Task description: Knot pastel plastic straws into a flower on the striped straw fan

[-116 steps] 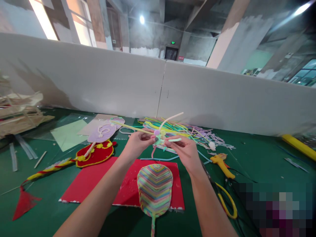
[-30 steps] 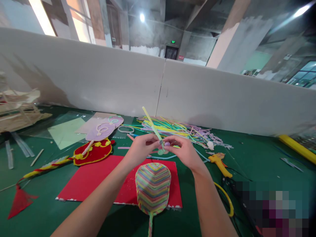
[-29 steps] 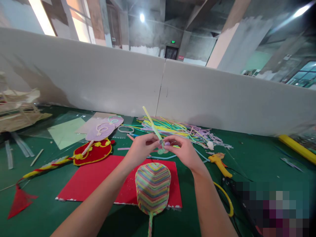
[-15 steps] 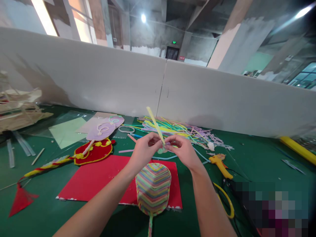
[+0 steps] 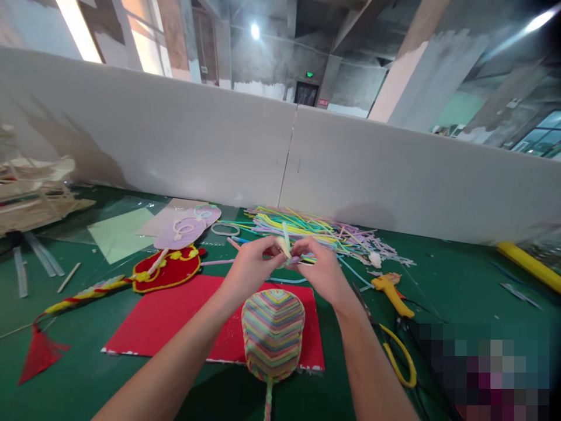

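Observation:
My left hand (image 5: 259, 256) and my right hand (image 5: 316, 260) meet above the far edge of the red board (image 5: 175, 316). Between their fingertips is a small piece of pale yellow strip (image 5: 284, 247), pinched by the left fingers. The right fingers are closed on a small purple and greenish strip piece (image 5: 294, 260) that touches it. Just nearer to me lies a round striped fan (image 5: 274, 333) in pastel colours, its braided handle pointing toward me.
Behind my hands lies a pile of coloured strips (image 5: 307, 225). A red fan (image 5: 166, 269) with a tassel and a purple fan piece (image 5: 180, 233) are left. To the right are a yellow glue gun (image 5: 392, 294) and yellow-handled scissors (image 5: 403, 356).
The long yellow strip that stood up from my fingers now shows only as a short, bent piece. Both hands stay in nearly the same place.

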Tool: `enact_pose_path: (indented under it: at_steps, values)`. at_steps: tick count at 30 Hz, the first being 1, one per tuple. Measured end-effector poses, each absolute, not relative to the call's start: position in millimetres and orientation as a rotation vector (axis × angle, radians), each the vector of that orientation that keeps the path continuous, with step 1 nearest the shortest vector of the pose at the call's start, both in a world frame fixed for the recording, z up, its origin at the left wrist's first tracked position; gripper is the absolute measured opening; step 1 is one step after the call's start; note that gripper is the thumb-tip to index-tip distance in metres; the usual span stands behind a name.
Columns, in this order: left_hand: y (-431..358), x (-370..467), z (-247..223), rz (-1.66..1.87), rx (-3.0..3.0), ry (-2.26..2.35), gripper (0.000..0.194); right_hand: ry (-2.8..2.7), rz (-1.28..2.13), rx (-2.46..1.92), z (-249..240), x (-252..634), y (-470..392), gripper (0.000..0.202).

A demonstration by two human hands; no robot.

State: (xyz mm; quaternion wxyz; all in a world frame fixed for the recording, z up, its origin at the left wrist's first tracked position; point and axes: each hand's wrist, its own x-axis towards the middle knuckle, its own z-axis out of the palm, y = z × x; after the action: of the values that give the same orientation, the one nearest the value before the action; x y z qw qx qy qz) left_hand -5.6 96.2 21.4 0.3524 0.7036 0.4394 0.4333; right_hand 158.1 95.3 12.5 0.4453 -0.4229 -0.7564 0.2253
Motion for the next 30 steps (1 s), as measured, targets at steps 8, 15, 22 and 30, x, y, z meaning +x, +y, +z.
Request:
enact_pose_path:
  at_steps: [8,15,22,30]
  values:
    - [92,-9,29,1.217,2.168,1.105,0.005,-1.926,0.189,-0.928,9,156,96,0.014]
    - [87,-8,32,1.335,2.298,1.071,0.006,-1.88,-0.037,-0.761,10,157,94,0.014]
    - [82,-9,39,1.386,2.241,1.117,0.003,-1.894,-0.301,-0.663,13,158,90,0.024]
    - [73,-15,45,1.351,2.243,1.198,0.036,-1.85,-0.438,-0.599,16,156,80,0.024]
